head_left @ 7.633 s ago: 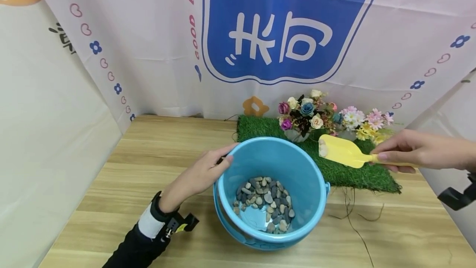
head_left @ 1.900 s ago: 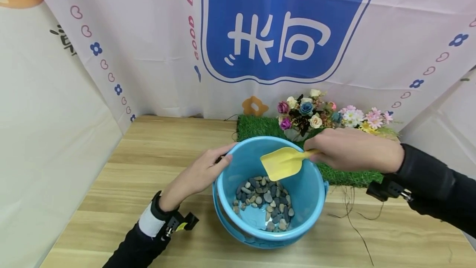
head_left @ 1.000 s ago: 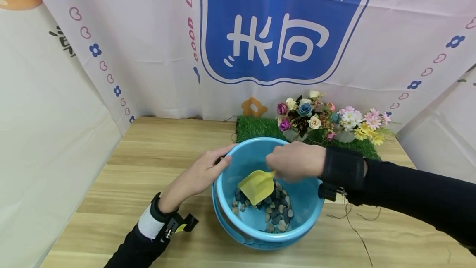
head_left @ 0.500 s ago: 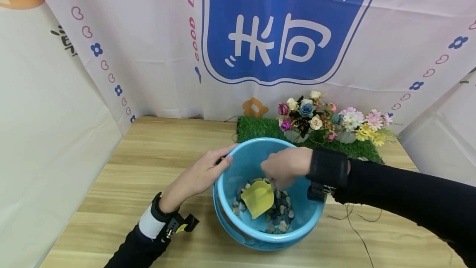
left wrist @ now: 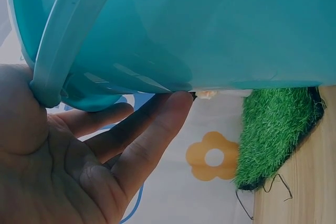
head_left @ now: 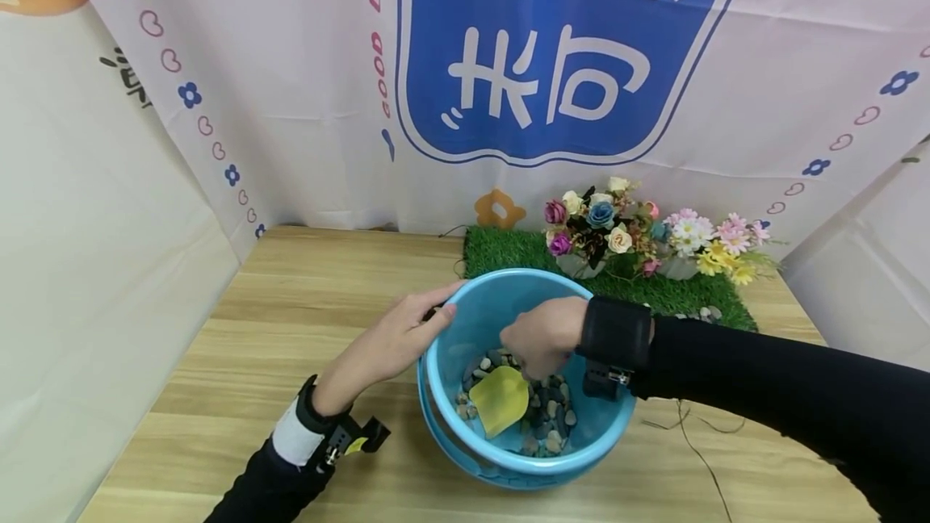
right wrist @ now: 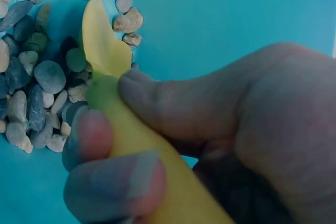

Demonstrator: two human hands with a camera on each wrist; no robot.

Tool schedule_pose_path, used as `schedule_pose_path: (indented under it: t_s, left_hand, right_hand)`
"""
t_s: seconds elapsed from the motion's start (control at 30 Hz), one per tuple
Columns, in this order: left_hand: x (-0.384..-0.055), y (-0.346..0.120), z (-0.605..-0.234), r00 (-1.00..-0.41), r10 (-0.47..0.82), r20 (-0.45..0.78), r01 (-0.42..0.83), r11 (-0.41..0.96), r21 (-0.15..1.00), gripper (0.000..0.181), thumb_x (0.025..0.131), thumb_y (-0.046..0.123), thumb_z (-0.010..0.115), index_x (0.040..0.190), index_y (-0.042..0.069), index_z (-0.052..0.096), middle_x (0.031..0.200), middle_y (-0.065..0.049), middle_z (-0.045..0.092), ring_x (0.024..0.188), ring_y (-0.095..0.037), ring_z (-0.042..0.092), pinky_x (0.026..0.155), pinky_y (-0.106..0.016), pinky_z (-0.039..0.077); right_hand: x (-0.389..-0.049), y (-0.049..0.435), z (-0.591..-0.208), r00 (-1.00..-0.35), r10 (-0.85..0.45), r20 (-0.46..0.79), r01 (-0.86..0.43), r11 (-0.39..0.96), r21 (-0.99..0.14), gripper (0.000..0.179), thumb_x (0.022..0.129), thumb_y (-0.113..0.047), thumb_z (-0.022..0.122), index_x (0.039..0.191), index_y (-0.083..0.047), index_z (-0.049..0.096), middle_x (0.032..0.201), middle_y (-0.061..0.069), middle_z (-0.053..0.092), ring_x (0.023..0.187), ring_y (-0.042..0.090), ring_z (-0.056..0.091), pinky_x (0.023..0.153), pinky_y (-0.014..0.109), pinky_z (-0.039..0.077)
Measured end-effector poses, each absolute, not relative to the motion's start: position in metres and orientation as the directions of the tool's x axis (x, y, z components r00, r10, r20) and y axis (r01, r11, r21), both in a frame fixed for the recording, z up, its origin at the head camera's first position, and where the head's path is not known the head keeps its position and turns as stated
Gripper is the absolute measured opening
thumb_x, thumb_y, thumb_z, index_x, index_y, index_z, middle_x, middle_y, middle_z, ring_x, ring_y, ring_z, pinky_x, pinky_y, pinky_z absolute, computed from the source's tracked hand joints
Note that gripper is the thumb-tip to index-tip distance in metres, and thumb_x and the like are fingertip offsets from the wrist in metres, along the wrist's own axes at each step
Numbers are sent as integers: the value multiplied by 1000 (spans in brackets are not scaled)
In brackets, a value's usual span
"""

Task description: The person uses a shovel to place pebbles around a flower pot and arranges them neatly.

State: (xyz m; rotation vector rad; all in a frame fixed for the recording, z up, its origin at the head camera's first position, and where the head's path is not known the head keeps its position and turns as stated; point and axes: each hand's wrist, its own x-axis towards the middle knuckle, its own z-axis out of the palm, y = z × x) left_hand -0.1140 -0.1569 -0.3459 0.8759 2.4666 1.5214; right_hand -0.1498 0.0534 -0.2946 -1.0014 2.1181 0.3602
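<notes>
A light-blue bucket (head_left: 508, 466) stands on the table, with grey and tan pebbles (head_left: 552, 414) on its floor. My left hand (head_left: 392, 337) holds its left rim, thumb at the edge and fingers along the outer wall; the left wrist view shows these fingers (left wrist: 152, 145) against the wall. Inside the bucket, my right hand (head_left: 545, 333) grips a yellow toy shovel (head_left: 500, 400) by its handle. The blade lies low among the pebbles, partly over them. In the right wrist view, thumb and fingers wrap the handle (right wrist: 152, 166); the blade's edge is toward the stones.
Artificial grass (head_left: 508, 248) lies behind the bucket, bearing two pots of artificial flowers (head_left: 599, 220) (head_left: 715, 244). A few pebbles (head_left: 708, 314) sit on the grass beyond my right forearm. Loose dark strands (head_left: 686, 426) lie on the wooden table (head_left: 327, 265). A printed cloth hangs behind.
From over the grass at the right, with pale stones on the blade, my right hand brought the shovel left over the bucket, then down to the pebbles. My left hand stayed on the rim.
</notes>
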Motion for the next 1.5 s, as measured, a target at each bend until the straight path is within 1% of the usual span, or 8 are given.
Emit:
schedule_pose_path:
  t_s: [0.1, 0.3, 0.47, 0.67, 0.9, 1.17, 1.33, 1.5]
  left_hand:
    - [-114, -157, -345, -826, 527, 197, 414, 331, 848, 43, 102, 28, 34, 144, 16, 33, 104, -12, 65, 74, -18, 66, 63, -28, 56]
    - [-116, -157, -346, -825, 526, 206, 419, 326, 847, 43, 102, 29, 34, 143, 17, 33, 106, -11, 64, 75, -20, 66, 63, -29, 55]
    - [-116, -156, -347, -830, 520, 204, 416, 331, 847, 43, 102, 27, 34, 143, 16, 33, 110, -11, 62, 76, -18, 66, 63, -28, 55]
    - [-108, -151, -328, -831, 520, 197, 411, 336, 847, 41, 102, 16, 34, 141, 3, 33, 104, -18, 63, 71, -10, 65, 63, -28, 55]
    - [-96, -148, -306, -838, 517, 172, 395, 359, 846, 40, 101, 10, 34, 139, -3, 34, 100, -19, 64, 71, -8, 64, 65, -28, 55]
    - [-112, -153, -339, -837, 511, 196, 403, 332, 853, 42, 102, 19, 35, 142, 8, 33, 112, -16, 61, 74, -11, 65, 63, -29, 56]
    - [-116, -155, -348, -832, 514, 210, 418, 330, 846, 42, 102, 27, 35, 143, 18, 35, 117, -10, 60, 78, -17, 65, 64, -28, 55]
    - [-115, -155, -348, -832, 516, 204, 407, 318, 856, 42, 102, 26, 35, 143, 17, 34, 118, -9, 59, 79, -18, 65, 65, -28, 55]
  right_hand:
    - [-150, 50, -291, -405, -505, -763, -733, 678, -60, 21, 95, -21, 52, 75, -15, 52, 50, -3, 40, 39, 11, 33, 41, 25, 27]
    - [-169, 52, -312, -330, -519, -788, -730, 669, -135, 35, 95, -23, 52, 62, -14, 57, 50, 0, 46, 40, 14, 36, 40, 27, 29]
    - [-174, 59, -315, -276, -563, -779, -703, 671, -236, 43, 96, -22, 51, 53, -15, 50, 49, 2, 46, 39, 16, 32, 39, 28, 26]
    - [-170, 63, -306, -235, -600, -764, -682, 662, -310, 48, 96, -19, 50, 49, -14, 47, 46, 1, 43, 38, 15, 28, 39, 25, 23]
    - [-185, 65, -334, -194, -620, -760, -689, 638, -345, 49, 96, -28, 51, 49, -17, 46, 49, 2, 47, 37, 15, 31, 36, 28, 25]
    - [-200, 53, -356, -231, -560, -795, -720, 649, -248, 41, 94, -31, 53, 57, -17, 62, 54, 1, 57, 38, 15, 40, 33, 26, 31]
    - [-199, 52, -345, -192, -624, -758, -775, 570, -272, 43, 96, -27, 51, 55, -15, 60, 52, 1, 56, 39, 14, 40, 37, 26, 27]
    - [-199, 59, -345, -166, -684, -710, -815, 501, -292, 42, 95, -29, 53, 55, -18, 60, 50, -5, 52, 41, 10, 44, 38, 22, 29]
